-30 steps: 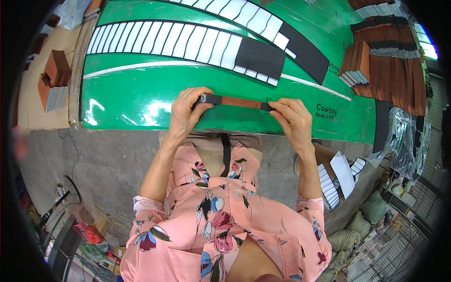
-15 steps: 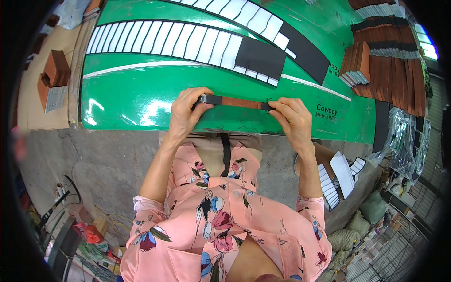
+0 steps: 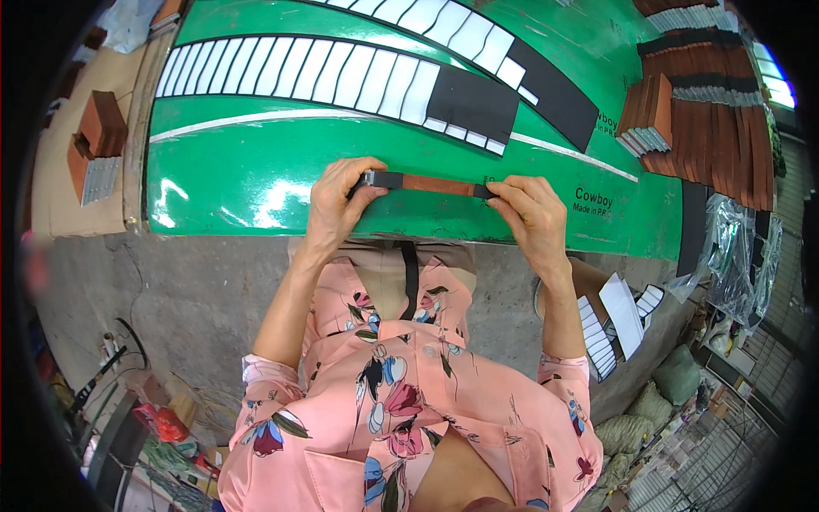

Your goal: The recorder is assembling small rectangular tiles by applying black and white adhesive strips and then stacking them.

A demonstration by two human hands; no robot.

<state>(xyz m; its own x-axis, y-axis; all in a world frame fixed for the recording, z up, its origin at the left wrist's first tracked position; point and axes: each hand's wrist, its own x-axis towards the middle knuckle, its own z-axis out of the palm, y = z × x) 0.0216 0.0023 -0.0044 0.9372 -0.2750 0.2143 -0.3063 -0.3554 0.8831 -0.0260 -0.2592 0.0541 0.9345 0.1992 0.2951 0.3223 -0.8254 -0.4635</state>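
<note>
1. The floor (image 3: 205, 299) is grey and shows below the table's near edge.
2. The table (image 3: 273, 154) has a glossy green top, crossed by a pale line and marked with dark print.
3. The shirt (image 3: 495, 367) on the person is pink with a flower pattern; its sleeves end near the elbows.
4. The board (image 3: 64, 188) is tan and lies along the table's left side.
5. The stack (image 3: 725, 154) of brown pieces with grey edges sits at the table's right end.
6. The front sheet (image 3: 324, 81) is black, with a row of white panels, and lies beyond the hands.
7. The rear sheet (image 3: 478, 43), of the same kind, lies slanted behind it.
8. The clear plastic (image 3: 734, 252) hangs crumpled by the table's right corner.
9. The left hand (image 3: 341, 200) and right hand (image 3: 533, 213) are apart, each pinching one end of the strip between thumb and fingers.
10. Two brown bundles (image 3: 104, 124) rest on the board.
11. The strip (image 3: 437, 185), brown with dark ends, spans the hands above the table's near part; I cannot tell whether it touches the top.
</note>
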